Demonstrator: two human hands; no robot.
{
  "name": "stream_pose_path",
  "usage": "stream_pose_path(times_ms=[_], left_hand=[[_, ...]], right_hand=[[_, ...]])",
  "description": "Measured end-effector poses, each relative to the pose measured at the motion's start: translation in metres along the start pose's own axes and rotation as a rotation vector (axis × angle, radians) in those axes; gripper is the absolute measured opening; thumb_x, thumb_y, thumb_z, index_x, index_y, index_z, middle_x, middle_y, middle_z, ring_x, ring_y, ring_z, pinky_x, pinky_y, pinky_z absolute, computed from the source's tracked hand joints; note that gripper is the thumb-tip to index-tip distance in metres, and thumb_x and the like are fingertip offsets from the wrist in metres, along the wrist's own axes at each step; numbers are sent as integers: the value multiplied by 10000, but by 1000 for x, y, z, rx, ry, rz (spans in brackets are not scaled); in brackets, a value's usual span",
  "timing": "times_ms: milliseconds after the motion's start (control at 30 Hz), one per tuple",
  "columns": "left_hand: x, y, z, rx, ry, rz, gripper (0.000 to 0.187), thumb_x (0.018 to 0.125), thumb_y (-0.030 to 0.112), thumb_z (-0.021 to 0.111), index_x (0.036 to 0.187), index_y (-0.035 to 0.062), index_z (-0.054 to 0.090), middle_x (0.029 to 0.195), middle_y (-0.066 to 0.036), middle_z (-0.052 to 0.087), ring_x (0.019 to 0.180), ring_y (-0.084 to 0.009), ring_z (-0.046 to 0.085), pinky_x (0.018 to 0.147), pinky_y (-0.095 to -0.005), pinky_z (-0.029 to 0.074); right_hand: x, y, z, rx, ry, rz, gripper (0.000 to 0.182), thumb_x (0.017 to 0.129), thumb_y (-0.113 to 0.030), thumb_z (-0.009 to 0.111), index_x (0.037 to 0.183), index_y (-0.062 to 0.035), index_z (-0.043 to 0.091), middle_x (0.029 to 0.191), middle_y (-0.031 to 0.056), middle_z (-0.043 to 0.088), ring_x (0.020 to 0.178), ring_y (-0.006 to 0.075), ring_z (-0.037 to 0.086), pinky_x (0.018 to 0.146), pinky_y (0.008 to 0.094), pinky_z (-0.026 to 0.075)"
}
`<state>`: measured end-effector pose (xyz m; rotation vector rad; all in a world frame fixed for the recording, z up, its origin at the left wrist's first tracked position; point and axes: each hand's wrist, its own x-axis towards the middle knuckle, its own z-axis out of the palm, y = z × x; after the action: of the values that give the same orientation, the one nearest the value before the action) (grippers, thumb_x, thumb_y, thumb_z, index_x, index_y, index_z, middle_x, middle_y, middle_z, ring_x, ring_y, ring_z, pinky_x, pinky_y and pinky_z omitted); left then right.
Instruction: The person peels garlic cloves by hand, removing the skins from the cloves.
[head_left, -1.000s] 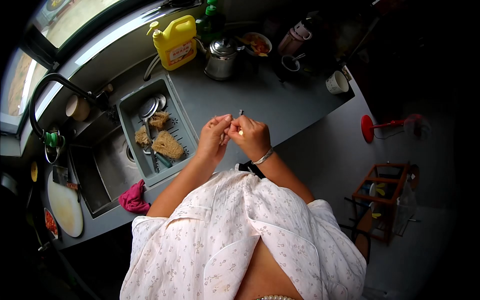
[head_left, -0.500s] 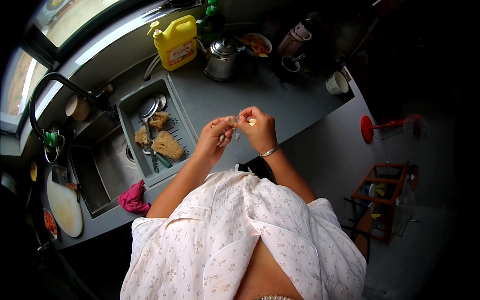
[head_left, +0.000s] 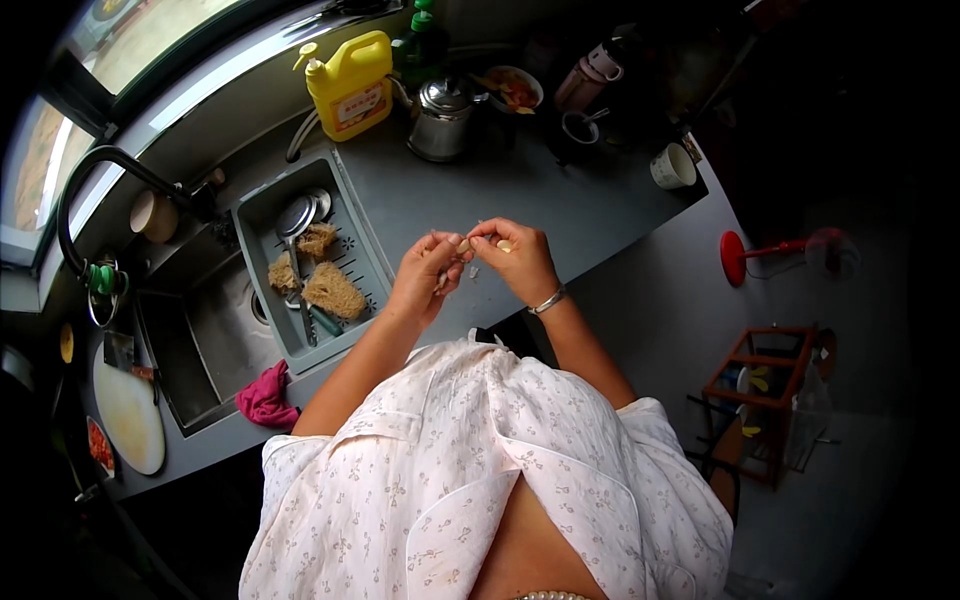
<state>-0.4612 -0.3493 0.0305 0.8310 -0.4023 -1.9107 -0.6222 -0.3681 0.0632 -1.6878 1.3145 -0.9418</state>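
Note:
My left hand (head_left: pixel 422 272) is closed, with a garlic clove (head_left: pixel 464 245) pinched between thumb and fingertips. Lower in that palm another unpeeled-looking clove (head_left: pixel 441 284) shows partly between the curled fingers. Fingertips of my right hand (head_left: pixel 522 262) meet the pinched clove at its side. A pale, peeled garlic clove (head_left: pixel 505 245) is tucked in the curled fingers of the right hand. Bits of papery skin (head_left: pixel 474 271) lie on the grey counter (head_left: pixel 440 205) below the hands.
Left of my hands, a grey drain tray (head_left: pixel 345 180) holds loofah pieces (head_left: pixel 335 290) and utensils beside the sink (head_left: pixel 215 340). Behind stand a yellow jug (head_left: pixel 352 88), a steel kettle (head_left: pixel 441 120), a fruit bowl (head_left: pixel 515 90) and a paper cup (head_left: pixel 673 167). A pink cloth (head_left: pixel 267 396) hangs at the front edge.
My right hand has shifted slightly right and down, its fingertips still at the clove in my left hand. The left hand has barely moved.

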Motion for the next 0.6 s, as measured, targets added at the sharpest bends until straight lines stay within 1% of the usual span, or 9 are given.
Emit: stream_pose_path(times_ms=[133, 233, 300, 433, 500, 533, 600], left_hand=[[2, 0, -2, 8, 23, -1, 178, 938, 221, 595, 908, 58, 530, 776, -41, 599, 539, -44, 464, 415, -152, 325], [2, 1, -3, -4, 10, -5, 187, 938, 226, 595, 897, 51, 546, 769, -40, 597, 536, -44, 463, 412, -153, 323], [3, 1, -4, -12, 9, -3, 189, 937, 226, 596, 901, 44, 558, 772, -41, 599, 535, -44, 462, 410, -154, 321], [2, 2, -2, -37, 15, 2, 209, 918, 220, 620, 908, 18, 572, 790, -62, 617, 535, -51, 452, 413, -166, 306], [3, 1, -4, -19, -20, 18, 203, 919, 210, 617, 920, 12, 574, 795, -63, 619, 537, -50, 453, 415, -167, 307], [3, 0, -6, 0, -55, 34, 198, 920, 199, 614, 932, 6, 575, 800, -64, 622, 538, -50, 453, 416, -167, 309], [3, 0, -6, -9, -60, 40, 200, 930, 195, 596, 962, -2, 582, 809, -60, 621, 539, -49, 457, 419, -163, 320]], right_hand=[[0, -5, -1, -44, -21, 23, 164, 831, -166, 660, 905, -23, 691, 734, 90, 700, 645, 130, 669, 571, 242, 495], [0, -1, 1, -78, 15, -19, 163, 818, -167, 667, 885, -20, 690, 732, 96, 696, 632, 145, 666, 569, 251, 497], [0, -5, -1, -114, -9, 8, 138, 826, -132, 677, 876, -3, 688, 711, 47, 683, 633, 87, 623, 591, 224, 489], [0, 1, -1, -143, 2, -37, 135, 823, -130, 673, 850, 2, 678, 707, 51, 677, 629, 84, 616, 592, 225, 489], [-1, 5, 1, -97, 50, -30, 163, 801, -163, 676, 815, -1, 662, 696, 83, 681, 604, 145, 650, 560, 264, 502], [-1, 8, 3, -97, 49, -31, 163, 801, -163, 676, 815, -1, 662, 696, 83, 681, 604, 145, 650, 560, 264, 502], [-1, 11, 6, 223, 4, 155, 161, 824, -155, 665, 830, 5, 649, 655, 37, 643, 526, 92, 578, 481, 220, 450]])
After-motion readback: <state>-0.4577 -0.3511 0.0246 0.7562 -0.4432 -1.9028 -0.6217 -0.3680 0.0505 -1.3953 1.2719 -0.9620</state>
